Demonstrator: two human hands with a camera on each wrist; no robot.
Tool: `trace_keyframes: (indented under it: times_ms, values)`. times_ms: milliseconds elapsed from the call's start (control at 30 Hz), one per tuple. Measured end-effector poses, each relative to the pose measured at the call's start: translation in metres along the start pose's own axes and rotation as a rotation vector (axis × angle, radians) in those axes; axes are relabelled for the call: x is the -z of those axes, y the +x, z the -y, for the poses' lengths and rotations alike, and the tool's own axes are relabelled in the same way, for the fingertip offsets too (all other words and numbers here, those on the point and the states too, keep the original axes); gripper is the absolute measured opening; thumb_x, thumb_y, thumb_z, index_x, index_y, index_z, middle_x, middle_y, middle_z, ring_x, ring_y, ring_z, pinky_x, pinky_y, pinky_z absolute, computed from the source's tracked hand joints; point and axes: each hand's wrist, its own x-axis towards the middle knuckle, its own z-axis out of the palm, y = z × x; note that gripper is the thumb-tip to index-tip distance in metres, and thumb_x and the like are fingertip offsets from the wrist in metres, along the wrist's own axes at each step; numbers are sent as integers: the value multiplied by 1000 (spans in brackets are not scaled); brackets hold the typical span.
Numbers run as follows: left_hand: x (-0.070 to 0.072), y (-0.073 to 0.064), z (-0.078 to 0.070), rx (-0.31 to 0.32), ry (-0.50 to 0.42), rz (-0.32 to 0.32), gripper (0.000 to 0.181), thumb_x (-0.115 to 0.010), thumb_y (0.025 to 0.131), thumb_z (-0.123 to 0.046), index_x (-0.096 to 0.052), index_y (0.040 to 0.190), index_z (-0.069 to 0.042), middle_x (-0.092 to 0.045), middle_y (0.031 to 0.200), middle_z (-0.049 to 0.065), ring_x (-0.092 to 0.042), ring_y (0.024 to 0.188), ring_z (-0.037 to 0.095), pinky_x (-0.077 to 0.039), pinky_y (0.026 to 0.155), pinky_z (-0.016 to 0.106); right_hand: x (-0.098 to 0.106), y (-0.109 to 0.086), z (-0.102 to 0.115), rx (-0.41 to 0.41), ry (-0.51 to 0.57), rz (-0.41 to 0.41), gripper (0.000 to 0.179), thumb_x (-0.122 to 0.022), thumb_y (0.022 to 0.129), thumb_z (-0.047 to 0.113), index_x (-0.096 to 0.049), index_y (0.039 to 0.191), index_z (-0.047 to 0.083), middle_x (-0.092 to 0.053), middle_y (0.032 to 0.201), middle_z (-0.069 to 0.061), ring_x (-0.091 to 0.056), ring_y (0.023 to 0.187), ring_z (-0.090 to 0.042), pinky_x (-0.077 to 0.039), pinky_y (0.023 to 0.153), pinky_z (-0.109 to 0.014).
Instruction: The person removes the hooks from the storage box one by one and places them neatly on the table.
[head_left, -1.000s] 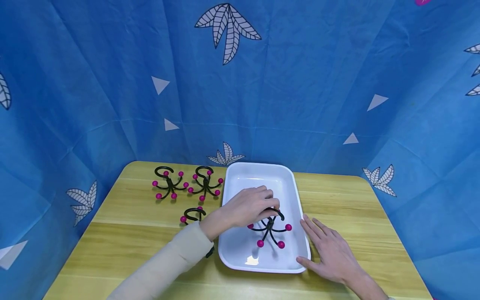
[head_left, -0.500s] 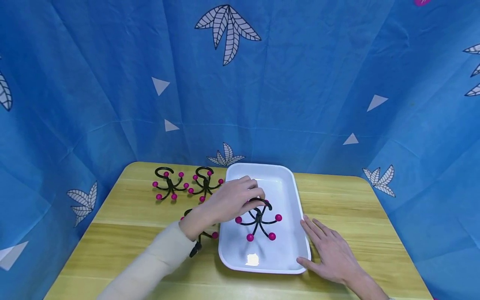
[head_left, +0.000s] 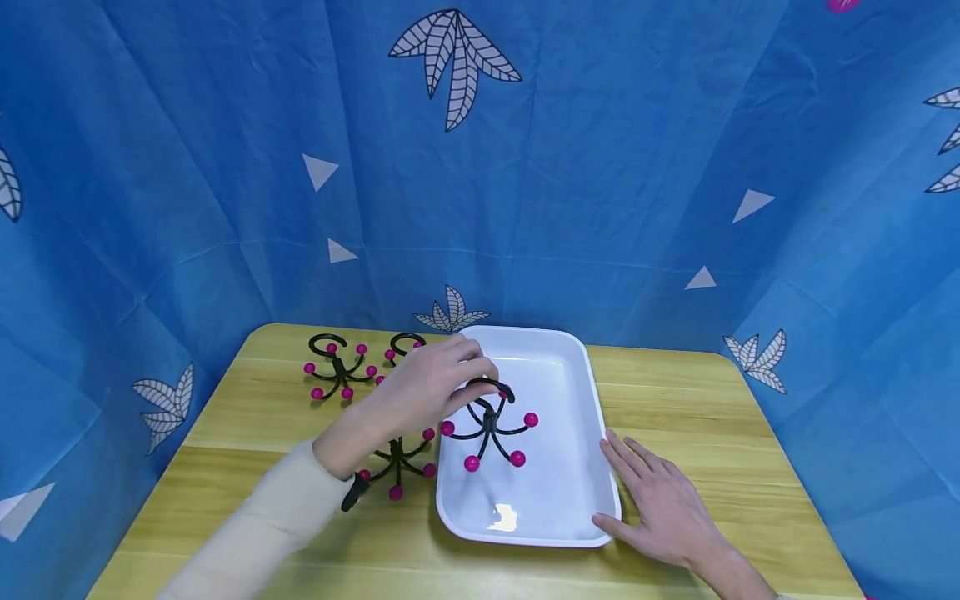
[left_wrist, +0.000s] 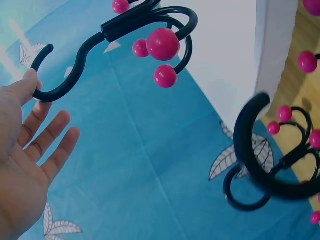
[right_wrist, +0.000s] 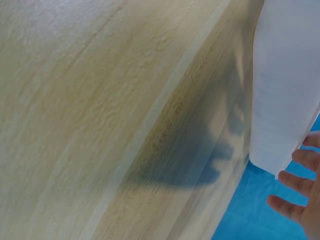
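Note:
My left hand (head_left: pixel 431 383) pinches a black multi-arm hook hanger (head_left: pixel 490 422) with pink ball tips by its curved top hook. The hanger overlaps the left part of a white tray (head_left: pixel 528 542) in the head view, its arms spread downward. In the left wrist view, thumb and forefinger grip the hook of that hanger (left_wrist: pixel 80 62), while the other fingers stay loosely extended. My right hand (head_left: pixel 663 512) lies at the tray's right rim with fingers spread. Seen from the right wrist, those fingers (right_wrist: pixel 297 184) are straight beside the tray's outer wall (right_wrist: pixel 280 100).
More hangers of this kind are on the wooden table (head_left: pixel 697 400): one hanger (head_left: pixel 340 372) at the back left, another hanger (head_left: pixel 407 340) partly hidden behind my left hand, and a third hanger (head_left: pixel 397 454) near my left wrist. A blue patterned cloth (head_left: pixel 600 167) surrounds the table.
My left hand has carried the hanger leftward and slightly back, from the tray's middle to its left side. The right hand and tray have stayed in place.

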Motion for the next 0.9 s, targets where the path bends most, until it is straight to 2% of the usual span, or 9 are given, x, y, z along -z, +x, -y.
trace_keyframes:
  times_ms: [267, 400, 667, 900]
  values:
    - [18, -13, 8, -15, 22, -76, 10, -76, 98, -24, -77, 105, -17, -70, 97, -3, -59, 85, 12, -50, 67, 22, -1, 0, -1, 17, 2, -2, 98, -67, 88, 74, -43, 162, 15, -45, 168, -6, -51, 148, -36, -51, 107, -60]
    - [24, -20, 12, -11, 21, -90, 10, -77, 97, -23, -77, 105, -17, -70, 96, -3, -58, 85, 12, -50, 68, 22, -1, 0, -1, 14, 4, -2, 97, -69, 88, 72, -43, 162, 15, -45, 167, -6, -51, 148, -36, -51, 107, -60]
    - [37, -34, 19, 38, 44, -101, 10, -79, 95, -21, -75, 104, -17, -67, 93, -4, -53, 83, 11, -46, 62, 21, 0, 0, -2, 16, 3, -7, 97, -72, 87, 70, -44, 161, 13, -46, 167, -7, -51, 148, -36, -51, 107, -60]
    - [54, -43, 26, 79, 87, -125, 12, -80, 94, -17, -77, 105, -16, -68, 95, -3, -56, 86, 12, -48, 64, 24, 0, 0, -2, 11, -1, -2, 97, -71, 87, 71, -44, 161, 14, -46, 167, -6, -51, 149, -35, -51, 108, -59]
